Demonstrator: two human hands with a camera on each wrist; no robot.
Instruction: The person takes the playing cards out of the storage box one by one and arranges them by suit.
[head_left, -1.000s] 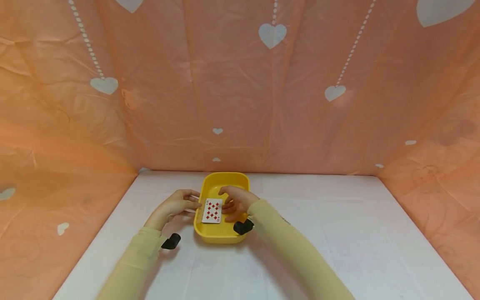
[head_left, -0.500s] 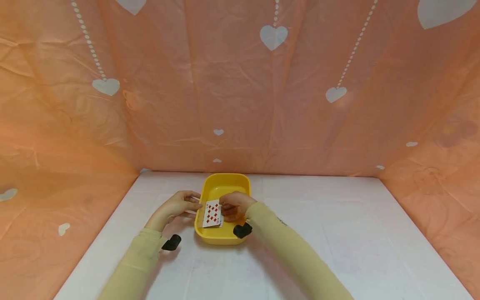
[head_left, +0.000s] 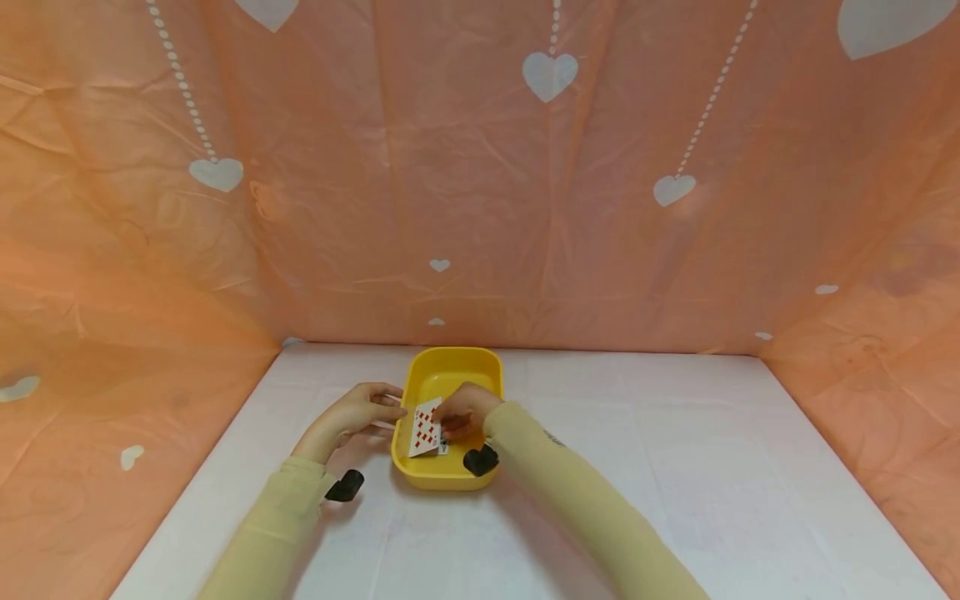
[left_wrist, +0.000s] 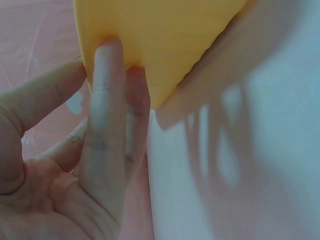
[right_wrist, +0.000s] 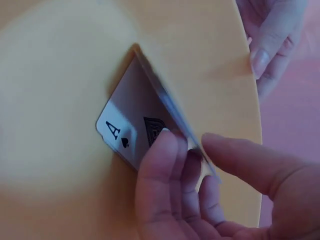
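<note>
A yellow tray [head_left: 450,481] stands on the table. My left hand [head_left: 356,417] holds its left rim, with the thumb at the edge and two fingers [left_wrist: 105,100] against the outer wall. Inside, my right hand [head_left: 468,408] pinches a ten of diamonds [head_left: 425,429] between thumb and fingertips. This card is tilted up on its left edge. Under it lies an ace of spades [right_wrist: 114,131], face up on the tray floor, partly covered by the right fingers. The right wrist view shows the raised card almost edge-on; whether it is a single card I cannot tell.
A white cloth [head_left: 675,467] covers the table around the tray. Orange sheets with white hearts [head_left: 551,77] hang behind and at both sides. A small black device [head_left: 481,460] sits at the right wrist, and another [head_left: 345,486] at the left.
My right hand has closed in from beside the card and taken its right edge. The ten of diamonds, flat before, is now tilted, exposing the ace. The left hand stays put.
</note>
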